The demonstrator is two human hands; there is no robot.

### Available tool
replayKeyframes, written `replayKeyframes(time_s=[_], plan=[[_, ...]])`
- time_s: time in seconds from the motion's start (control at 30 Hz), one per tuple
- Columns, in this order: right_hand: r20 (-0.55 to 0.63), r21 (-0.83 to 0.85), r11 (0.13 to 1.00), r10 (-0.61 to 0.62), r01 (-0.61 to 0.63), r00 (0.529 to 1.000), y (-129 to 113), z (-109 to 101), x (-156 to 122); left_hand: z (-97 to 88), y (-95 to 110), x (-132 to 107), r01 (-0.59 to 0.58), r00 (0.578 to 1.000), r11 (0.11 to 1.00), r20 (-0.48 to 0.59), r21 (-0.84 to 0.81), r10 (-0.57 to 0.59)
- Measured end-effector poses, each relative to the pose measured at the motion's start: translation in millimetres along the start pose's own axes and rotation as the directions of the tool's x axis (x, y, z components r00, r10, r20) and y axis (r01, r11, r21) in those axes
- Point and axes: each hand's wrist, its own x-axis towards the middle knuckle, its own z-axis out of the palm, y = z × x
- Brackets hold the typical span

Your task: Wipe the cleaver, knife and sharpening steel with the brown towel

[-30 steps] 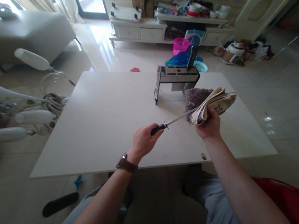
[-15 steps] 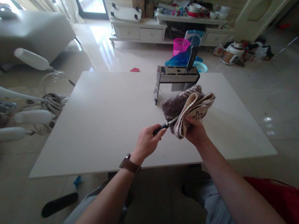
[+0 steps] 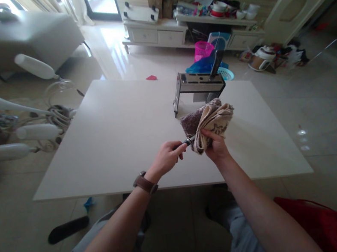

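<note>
My left hand (image 3: 168, 158) is closed round the black handle of a knife (image 3: 187, 141). Most of its blade is hidden in a folded brown and cream towel (image 3: 217, 121), which lies round it. From the right, my right hand (image 3: 216, 147) grips the towel, thumb on top, pressing the folds together. Both hands are above the near half of the white table (image 3: 107, 132). Just beyond the towel stands a knife block (image 3: 198, 82) with dark and metallic sides. One black handle (image 3: 217, 64) sticks up from its right end.
A pink basket (image 3: 203, 49) and a light blue basket (image 3: 226, 73) are on the floor behind the table. White lamp arms with coiled cable (image 3: 58, 115) stand left. A red bag (image 3: 319, 221) lies at lower right, near my leg.
The towel and my right hand have shifted slightly left, toward my left hand, so less of the blade shows. My left hand has barely moved; the knife block has stayed put.
</note>
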Motion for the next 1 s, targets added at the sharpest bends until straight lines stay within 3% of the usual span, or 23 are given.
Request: replayKeyframes(time_s=[0.17,0.4,0.6,0.87,1.0], plan=[[-0.065,0.069,0.997,-0.040,0.044,0.997,-24.3,-13.0,13.5,-3.0,-1.2,-0.6,0.020,0.999,0.999,0.045,-0.027,-0.019],[-0.040,0.111,0.984,-0.135,0.139,0.990,-58.1,-43.6,34.0,-3.8,1.6,-4.4,0.051,0.994,0.997,0.098,-0.060,-0.045],[0.003,0.191,0.968,-0.164,0.161,0.986,-68.5,-51.1,40.0,-7.8,1.3,-4.9,0.068,0.993,0.996,0.100,-0.065,-0.061],[-0.022,0.251,0.950,-0.185,0.185,0.982,-75.1,-54.8,38.0,-13.3,-0.7,-6.2,0.076,0.996,0.996,0.053,-0.038,-0.073],[0.007,0.269,0.950,-0.169,0.161,0.986,-76.2,-53.8,35.1,-13.2,-3.7,-4.9,0.088,0.995,0.989,0.065,-0.123,-0.080]])
